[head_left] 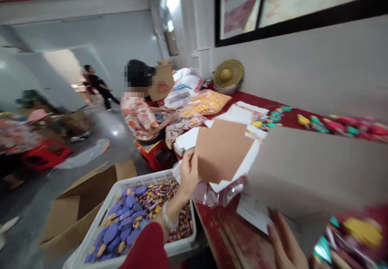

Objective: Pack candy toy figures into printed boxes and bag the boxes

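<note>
While I watch through the head camera, left hand: raised mid-frame by the near edge of the table, fingers close together, touching a clear plastic bag; cannot tell if clamped on it.
Left wrist: pale bangle, red sleeve below it.
Right hand: low at near right, fingers apart, up against the underside of a large grey cardboard sheet; grip cannot be told, blurred.
Grey sheet position: near right, tilted, close to my camera, over the table.
Brown card: centre, just beyond the left hand, tilted, white paper edges behind it.
Table: red, worn wooden top, running from near to far on the right.
On table: blurred shiny sweet packets at near right; bag of yellow sweets far along; woven hat at far end.
Near left: white plastic crate of purple-wrapped sweets, beside an open cardboard carton.
Far left: seated co-worker on a red stool; another person standing farther off.
</note>
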{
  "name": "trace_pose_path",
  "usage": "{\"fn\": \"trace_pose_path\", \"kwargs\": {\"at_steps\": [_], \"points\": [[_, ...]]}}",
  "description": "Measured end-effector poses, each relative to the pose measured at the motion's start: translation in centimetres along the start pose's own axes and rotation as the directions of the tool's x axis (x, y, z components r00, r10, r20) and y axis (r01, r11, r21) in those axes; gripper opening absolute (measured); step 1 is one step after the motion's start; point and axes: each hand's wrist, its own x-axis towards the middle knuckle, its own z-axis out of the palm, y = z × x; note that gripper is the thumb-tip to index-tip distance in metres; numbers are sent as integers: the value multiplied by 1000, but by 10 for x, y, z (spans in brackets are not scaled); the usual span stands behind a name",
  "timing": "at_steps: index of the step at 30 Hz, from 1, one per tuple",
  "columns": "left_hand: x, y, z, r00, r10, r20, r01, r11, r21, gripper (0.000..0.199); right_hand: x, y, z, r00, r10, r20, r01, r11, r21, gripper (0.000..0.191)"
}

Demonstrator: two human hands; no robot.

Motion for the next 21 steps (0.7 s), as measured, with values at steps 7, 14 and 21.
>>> {"fn": "trace_pose_path", "kwargs": {"at_steps": [7, 14, 21], "points": [[-118, -5, 24, 942, -267, 205, 291, 951, -100, 42, 15, -61, 28, 980, 87, -180, -42, 970, 238, 89], [-116, -5, 34, 768, -248, 591, 357, 932, -71, 45, 7, -64, -9, 973, 152, -177, -81, 931, 355, 42], [-136, 9, 71, 489, -291, 822, 602, 795, -76, 56, -10, -67, -3, 935, 335, 121, -314, 614, 725, 56]]}}
